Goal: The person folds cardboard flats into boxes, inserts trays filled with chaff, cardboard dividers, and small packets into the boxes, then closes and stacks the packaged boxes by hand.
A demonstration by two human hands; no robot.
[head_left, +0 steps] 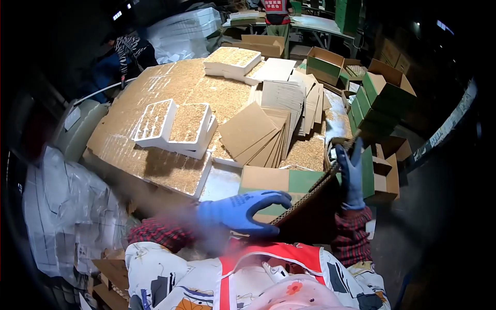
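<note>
A cardboard box [309, 225] with a green and brown outer face stands tilted in front of me, its corrugated edge running up to the right and its inside dark. My left hand [245, 211], in a blue glove, curves in a wide C beside that edge; thumb and fingers are apart with nothing between them. At the box's far right end is my right hand [352, 175], also gloved, with fingers pointing up and spread in a V against the cardboard. A green-and-brown cardboard panel [266, 178] lies beyond the left hand.
Flat cardboard sheets [250, 132] lie fanned on the large tan-topped surface [181, 82]. White-sided foam blocks [175, 126] sit to their left. Green cartons [380, 98] are stacked at right, plastic-wrapped bundles [67, 206] at left. Two other people [132, 51] work farther back.
</note>
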